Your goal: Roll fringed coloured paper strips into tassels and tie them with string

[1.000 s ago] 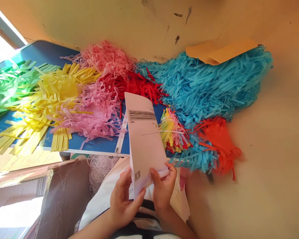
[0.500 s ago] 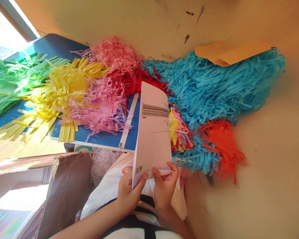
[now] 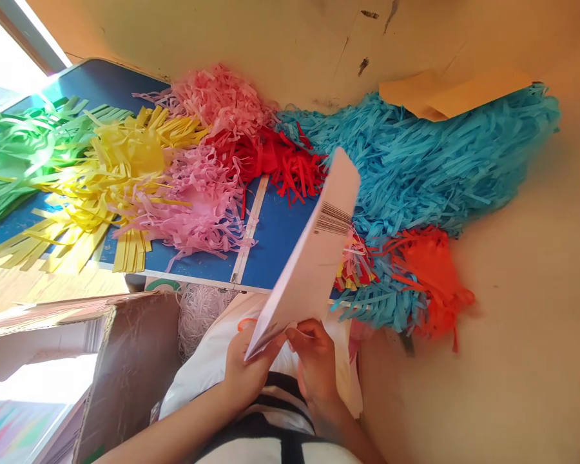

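Observation:
A white folded paper (image 3: pixel 305 270), printed with a barcode-like block of lines, stands tilted over my lap. My left hand (image 3: pixel 246 370) grips its lower left corner. At the lower right edge, my right hand (image 3: pixel 316 361) pinches the paper between thumb and fingers; some fingertips are hidden behind it. Beyond the paper is a blue table (image 3: pixel 285 232). A small multicoloured tissue fringe (image 3: pixel 357 261) is partly covered by the paper. Red shredded tissue (image 3: pixel 290 164) lies just past its upper end.
Blue tissue fringe (image 3: pixel 430 161) heaps up on the right under an orange sheet (image 3: pixel 449 96), with orange-red tissue (image 3: pixel 430 277) in front. Pink (image 3: pixel 198 200), yellow (image 3: pixel 130 154) and green (image 3: pixel 29 148) fringes lie leftward. A cardboard box (image 3: pixel 135 361) holding papers stands lower left.
The paper has turned, its upper end leaning right and its face angling away. More red tissue and blue tabletop show. My right hand has shifted slightly left along the bottom edge.

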Motion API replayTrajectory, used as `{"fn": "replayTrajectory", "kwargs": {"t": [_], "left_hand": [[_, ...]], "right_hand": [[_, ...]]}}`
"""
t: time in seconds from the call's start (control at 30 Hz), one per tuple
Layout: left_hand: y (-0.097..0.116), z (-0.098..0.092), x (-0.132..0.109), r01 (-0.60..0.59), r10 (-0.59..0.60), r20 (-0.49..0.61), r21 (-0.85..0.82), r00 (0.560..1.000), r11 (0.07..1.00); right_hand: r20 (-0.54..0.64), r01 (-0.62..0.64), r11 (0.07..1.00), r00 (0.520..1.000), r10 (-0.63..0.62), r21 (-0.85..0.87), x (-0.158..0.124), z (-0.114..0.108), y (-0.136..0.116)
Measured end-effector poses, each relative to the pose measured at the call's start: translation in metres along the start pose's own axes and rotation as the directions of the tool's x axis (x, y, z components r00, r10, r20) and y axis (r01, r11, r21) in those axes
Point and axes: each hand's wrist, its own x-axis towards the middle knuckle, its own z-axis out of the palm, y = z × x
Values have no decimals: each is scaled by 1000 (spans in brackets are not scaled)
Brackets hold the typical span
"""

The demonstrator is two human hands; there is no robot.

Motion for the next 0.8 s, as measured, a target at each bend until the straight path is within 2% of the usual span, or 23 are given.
{"fn": "replayTrajectory", "kwargs": {"t": [0.2, 0.37, 0.53, 0.8], "left_hand": [[2, -4, 4, -104, 105, -5, 46, 994, 993], [3, -6, 4, -16, 15, 4, 35, 1000, 999], [-7, -5, -1, 54, -54, 7, 18, 999, 998], [2, -8, 5, 4, -7, 43, 61, 999, 998]], "right_hand": [[63, -117, 992, 991, 114, 39, 1, 4, -12], [92, -192, 981, 978, 187, 43, 4, 4, -17], [104, -185, 983, 978, 183, 11, 6, 2, -19], [151, -165, 984, 973, 173, -68, 7, -1, -22]]}}
